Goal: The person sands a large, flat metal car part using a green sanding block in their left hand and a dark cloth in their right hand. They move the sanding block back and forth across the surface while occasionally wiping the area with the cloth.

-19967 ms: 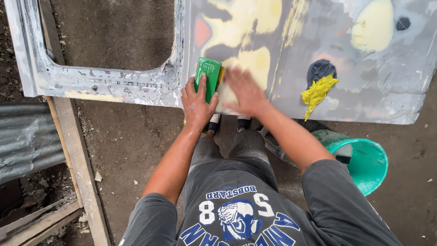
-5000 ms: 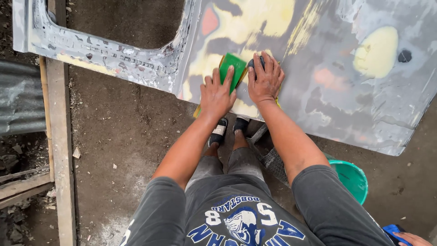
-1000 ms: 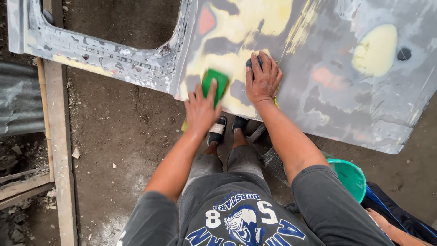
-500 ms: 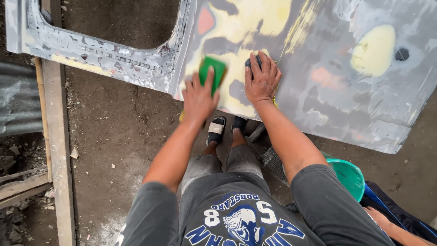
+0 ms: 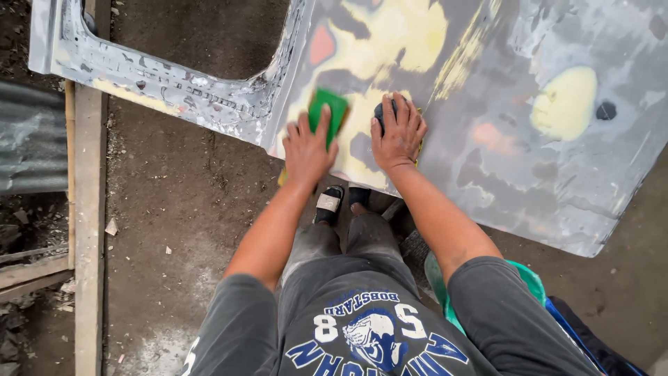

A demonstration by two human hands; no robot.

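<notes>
Left hand: I see my left hand (image 5: 306, 150) lying flat on the green pad (image 5: 328, 111). The fingers are spread over the pad's near half and press it onto the metal.

Right hand: My right hand (image 5: 398, 136) lies flat on the car panel (image 5: 529, 167), fingers wide. It holds nothing that I can see. A dark spot on the metal peeks out under the fingertips.

Green pad: It sits on a yellow patch (image 5: 390, 42) of the panel, just right of the big window hole (image 5: 202, 35). Its far half sticks out past my fingers.

Car panel: It is grey with yellow, pink and dark spots. It leans over my feet, and its near edge hangs just above my sandal (image 5: 328, 203).

Around me: There is a dirt floor (image 5: 174, 202), a wooden plank (image 5: 87, 223) on the left and a green bucket (image 5: 532, 278) by my right leg.

What could go wrong: I think the pad could slip out, because only flat fingers hold it. My hand could slide to the rough edge of the window hole and get cut. If I push too hard, the panel could shift and drop on my toes. My elbow could also bump the bucket.
</notes>
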